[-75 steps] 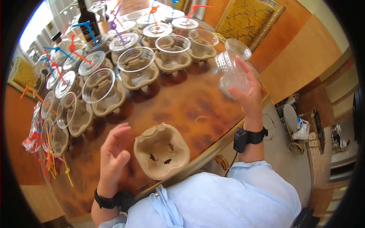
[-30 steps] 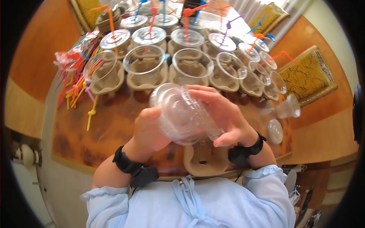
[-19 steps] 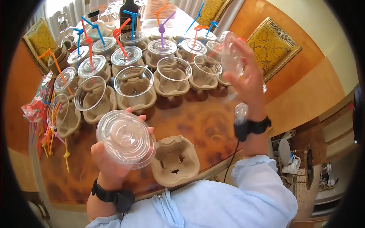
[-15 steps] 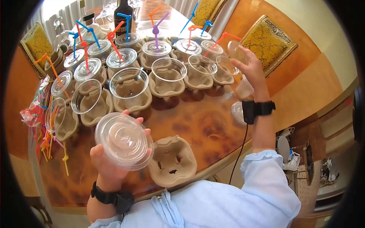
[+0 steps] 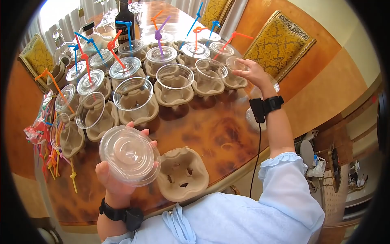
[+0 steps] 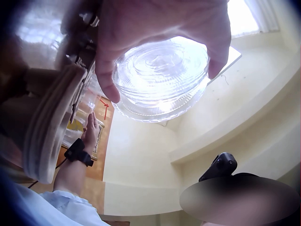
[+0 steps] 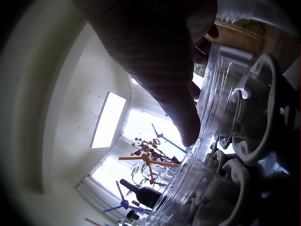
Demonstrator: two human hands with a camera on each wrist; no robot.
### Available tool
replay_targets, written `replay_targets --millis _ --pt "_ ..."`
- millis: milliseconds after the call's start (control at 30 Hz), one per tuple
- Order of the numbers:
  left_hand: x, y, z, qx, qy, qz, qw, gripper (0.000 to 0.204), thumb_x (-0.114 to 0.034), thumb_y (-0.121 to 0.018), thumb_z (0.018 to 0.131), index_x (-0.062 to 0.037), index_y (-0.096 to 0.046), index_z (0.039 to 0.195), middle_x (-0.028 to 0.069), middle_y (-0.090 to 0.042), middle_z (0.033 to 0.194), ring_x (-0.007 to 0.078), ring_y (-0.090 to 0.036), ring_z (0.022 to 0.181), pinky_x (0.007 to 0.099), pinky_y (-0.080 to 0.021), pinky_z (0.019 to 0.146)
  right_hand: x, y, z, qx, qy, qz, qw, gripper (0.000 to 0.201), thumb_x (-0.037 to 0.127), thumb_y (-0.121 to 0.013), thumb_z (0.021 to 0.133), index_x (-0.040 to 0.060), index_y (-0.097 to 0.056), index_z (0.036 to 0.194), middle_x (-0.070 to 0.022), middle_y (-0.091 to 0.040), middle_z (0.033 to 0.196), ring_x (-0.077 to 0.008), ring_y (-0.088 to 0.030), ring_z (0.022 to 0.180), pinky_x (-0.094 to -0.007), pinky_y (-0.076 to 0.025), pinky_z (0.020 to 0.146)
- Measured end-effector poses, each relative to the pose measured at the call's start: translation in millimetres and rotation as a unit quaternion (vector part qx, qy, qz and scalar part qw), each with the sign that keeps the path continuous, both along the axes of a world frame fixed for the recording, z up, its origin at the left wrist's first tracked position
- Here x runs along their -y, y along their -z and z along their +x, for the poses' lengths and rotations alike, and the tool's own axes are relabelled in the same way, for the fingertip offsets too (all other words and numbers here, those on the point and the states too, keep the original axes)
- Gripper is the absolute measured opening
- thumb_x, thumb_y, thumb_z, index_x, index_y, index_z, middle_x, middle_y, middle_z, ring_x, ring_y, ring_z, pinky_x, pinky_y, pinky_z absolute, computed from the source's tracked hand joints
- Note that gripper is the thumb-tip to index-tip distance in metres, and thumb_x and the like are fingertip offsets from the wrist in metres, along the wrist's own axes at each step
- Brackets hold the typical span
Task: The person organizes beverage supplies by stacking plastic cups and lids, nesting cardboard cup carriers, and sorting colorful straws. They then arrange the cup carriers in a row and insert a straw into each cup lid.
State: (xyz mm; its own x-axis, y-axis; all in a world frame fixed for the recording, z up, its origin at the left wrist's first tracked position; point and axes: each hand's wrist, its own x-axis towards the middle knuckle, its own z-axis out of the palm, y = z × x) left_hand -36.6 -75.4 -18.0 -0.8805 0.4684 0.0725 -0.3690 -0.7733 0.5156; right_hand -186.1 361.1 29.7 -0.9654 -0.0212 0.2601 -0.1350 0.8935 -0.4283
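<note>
My left hand [image 5: 115,179] holds a stack of clear plastic lids [image 5: 129,154] above the table's front left. In the left wrist view, its thumb and fingers curl round the edges of the lids [image 6: 162,106]. My right hand [image 5: 259,76] reaches to the far right end of the front row of cups, thumb and fingers at a clear lid [image 5: 235,63] over a clear cup's rim. The right wrist view shows its thumb [image 7: 188,125] right at that rim. The cup sits in a brown pulp carrier [image 5: 235,82]. An empty pulp carrier [image 5: 183,177] lies before me.
Open clear cups [image 5: 134,93] in pulp carriers line the front row. Behind stand lidded cups [image 5: 125,67] with knotted straws. A bundle of straws [image 5: 48,142] lies left, a dark bottle [image 5: 124,20] stands behind, and a clear dome-shaped item [image 5: 255,118] rests by the right edge.
My right hand has swung out to the right with a lid, then come down to the end cup. After both hands met at the lids, the left has drawn back left, keeping the stack.
</note>
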Motion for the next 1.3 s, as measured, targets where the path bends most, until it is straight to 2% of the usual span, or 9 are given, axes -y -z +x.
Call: replay_targets --millis 433,633,733,833,1033,1133,1200,1267,1300 --pt "-4 2 -1 0.007 0.004 -0.010 1.000 0.102 -0.043 -0.071 0.064 -0.0070 -0.019 0.143 0.0202 -0.038 0.136 0.0390 -0.045 0.121 0.0588 -0.048 0.088 4 31 -7 -0.039 0.059 0.083 0.994 0.058 0.041 -0.072 0.075 0.0064 -0.060 0.120 -0.0191 -0.050 0.131 -0.0308 -0.044 0.125 -0.0375 -0.036 0.102" --pt "-3 2 -1 -0.001 0.009 -0.020 1.000 0.100 -0.042 -0.070 0.064 -0.0075 -0.020 0.143 0.0195 -0.039 0.135 0.0378 -0.046 0.120 0.0587 -0.048 0.088 16 13 -4 0.054 0.054 0.158 0.984 0.064 0.042 -0.062 0.083 0.0090 -0.045 0.135 -0.0157 -0.047 0.135 -0.0292 -0.043 0.126 -0.0388 -0.029 0.106" --pt "-2 1 0 -0.006 0.006 -0.019 1.000 0.099 -0.042 -0.070 0.064 -0.0077 -0.020 0.143 0.0191 -0.039 0.135 0.0372 -0.046 0.120 0.0581 -0.048 0.088 -3 35 -20 -0.011 -0.026 0.118 0.993 0.061 0.051 -0.052 0.086 0.0257 -0.039 0.139 -0.0171 -0.044 0.136 -0.0337 -0.035 0.131 -0.0578 -0.022 0.104" --pt "-3 1 1 -0.007 0.005 -0.022 1.000 0.098 -0.043 -0.069 0.065 -0.0078 -0.021 0.143 0.0189 -0.039 0.135 0.0369 -0.047 0.119 0.0578 -0.048 0.088 14 29 -8 0.018 0.041 0.187 0.981 0.056 0.050 -0.045 0.089 0.0329 -0.034 0.141 -0.0184 -0.037 0.140 -0.0348 -0.030 0.133 -0.0580 -0.021 0.104" --pt "-3 1 1 -0.007 0.002 -0.026 1.000 0.098 -0.043 -0.069 0.065 -0.0081 -0.021 0.143 0.0186 -0.040 0.135 0.0366 -0.046 0.120 0.0575 -0.047 0.089 19 27 -10 0.066 0.049 0.210 0.974 0.050 0.050 -0.038 0.092 0.0385 -0.033 0.140 -0.0180 -0.029 0.144 -0.0346 -0.023 0.136 -0.0562 -0.020 0.105" --pt "-3 0 2 -0.008 0.001 -0.015 1.000 0.097 -0.043 -0.069 0.066 -0.0080 -0.022 0.142 0.0193 -0.039 0.135 0.0374 -0.045 0.120 0.0573 -0.048 0.088 13 31 -9 0.037 0.032 0.207 0.977 0.051 0.049 -0.042 0.091 0.0357 -0.035 0.140 -0.0187 -0.032 0.143 -0.0334 -0.025 0.135 -0.0548 -0.023 0.104" --pt "-3 2 3 -0.007 -0.013 0.011 1.000 0.098 -0.044 -0.070 0.067 -0.0065 -0.021 0.142 0.0213 -0.038 0.136 0.0389 -0.045 0.120 0.0567 -0.049 0.087 32 7 11 0.032 0.053 0.154 0.986 0.055 0.045 -0.048 0.090 0.0227 -0.039 0.139 -0.0188 -0.039 0.138 -0.0325 -0.031 0.132 -0.0524 -0.026 0.102" --pt "0 3 1 -0.011 -0.014 0.012 1.000 0.098 -0.045 -0.071 0.066 -0.0072 -0.022 0.142 0.0201 -0.038 0.136 0.0389 -0.043 0.122 0.0579 -0.046 0.090 36 12 18 -0.276 -0.033 0.156 0.948 0.058 0.042 -0.056 0.087 0.0089 -0.045 0.134 -0.0179 -0.046 0.132 -0.0309 -0.039 0.127 -0.0484 -0.032 0.100" --pt "0 2 0 -0.008 -0.019 0.013 1.000 0.098 -0.044 -0.071 0.066 -0.0073 -0.022 0.142 0.0199 -0.037 0.137 0.0391 -0.043 0.123 0.0582 -0.046 0.091 65 -4 39 -0.264 -0.083 0.080 0.958 0.062 0.044 -0.059 0.084 0.0063 -0.046 0.132 -0.0173 -0.046 0.132 -0.0303 -0.041 0.126 -0.0463 -0.033 0.100"
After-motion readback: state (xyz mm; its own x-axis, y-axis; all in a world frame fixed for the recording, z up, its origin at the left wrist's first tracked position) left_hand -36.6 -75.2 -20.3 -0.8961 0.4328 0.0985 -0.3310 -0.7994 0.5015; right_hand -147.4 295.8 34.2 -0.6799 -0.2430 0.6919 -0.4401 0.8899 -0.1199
